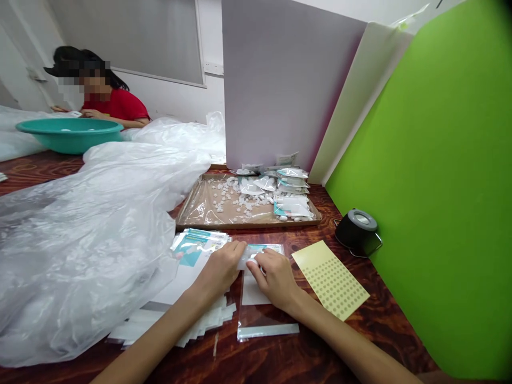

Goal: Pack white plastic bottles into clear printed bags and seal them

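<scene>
My left hand (227,265) is closed, its fingers curled at the edge of a small translucent plastic piece (242,260). Facing it, my right hand (277,277) pinches a small white rounded piece (252,259) between thumb and fingers; its exact kind is unclear. Both hands hover over a flat clear plastic bag (267,317) with a printed card in it and a pale strip along its near edge. Under my left forearm spreads a stack of similar bags with teal-and-white cards (197,248).
A shallow cardboard tray (216,220) holds loose white pieces and filled packets (292,205). At right are a yellow sticker sheet (332,280), a black cylindrical device (357,230) and a green panel (436,186). Plastic sheeting (100,229) covers the left; behind it, a teal basin (70,136) and a person in red (124,105).
</scene>
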{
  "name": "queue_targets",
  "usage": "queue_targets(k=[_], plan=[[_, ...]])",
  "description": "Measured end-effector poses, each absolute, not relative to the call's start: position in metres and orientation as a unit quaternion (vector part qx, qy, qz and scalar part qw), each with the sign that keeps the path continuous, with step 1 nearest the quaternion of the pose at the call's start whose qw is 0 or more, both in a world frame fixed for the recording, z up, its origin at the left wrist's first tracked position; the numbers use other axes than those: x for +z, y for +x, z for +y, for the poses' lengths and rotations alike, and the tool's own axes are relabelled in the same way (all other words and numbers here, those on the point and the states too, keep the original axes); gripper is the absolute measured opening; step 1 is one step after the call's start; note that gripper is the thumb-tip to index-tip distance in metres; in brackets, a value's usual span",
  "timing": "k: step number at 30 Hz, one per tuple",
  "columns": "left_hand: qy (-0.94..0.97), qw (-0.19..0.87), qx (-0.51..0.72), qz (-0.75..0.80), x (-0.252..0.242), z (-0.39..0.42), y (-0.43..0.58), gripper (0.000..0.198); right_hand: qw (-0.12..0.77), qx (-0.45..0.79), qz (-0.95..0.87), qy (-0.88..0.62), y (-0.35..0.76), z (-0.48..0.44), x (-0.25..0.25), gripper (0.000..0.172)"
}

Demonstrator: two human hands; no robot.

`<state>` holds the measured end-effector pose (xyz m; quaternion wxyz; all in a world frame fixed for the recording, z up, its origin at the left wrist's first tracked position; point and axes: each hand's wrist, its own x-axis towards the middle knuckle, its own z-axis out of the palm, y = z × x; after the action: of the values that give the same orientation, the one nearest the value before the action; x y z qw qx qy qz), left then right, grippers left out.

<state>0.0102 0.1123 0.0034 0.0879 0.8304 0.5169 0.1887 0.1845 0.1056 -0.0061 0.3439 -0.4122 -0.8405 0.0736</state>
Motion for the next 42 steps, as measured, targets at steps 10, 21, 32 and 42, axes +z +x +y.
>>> queue_targets(k=[10,21,32,42], plan=[[0.811,0.023,0.197,0.551,0.007,0.11,0.023,0.025,0.344,0.211,-0.776,-0.484,0.175,0.112,-0.007,0.061],[0.839,0.085,0.212,0.494,0.002,0.118,0.014,0.011,0.332,0.053,-0.884,-0.325,0.206,0.119,-0.006,0.019],[0.858,0.137,0.194,0.455,0.009,0.116,0.008,0.015,0.305,-0.018,-0.909,-0.284,0.195,0.117,-0.006,0.036],[0.826,0.065,0.202,0.522,-0.002,0.107,0.016,0.034,0.354,0.229,-0.801,-0.425,0.188,0.101,-0.009,0.038]])
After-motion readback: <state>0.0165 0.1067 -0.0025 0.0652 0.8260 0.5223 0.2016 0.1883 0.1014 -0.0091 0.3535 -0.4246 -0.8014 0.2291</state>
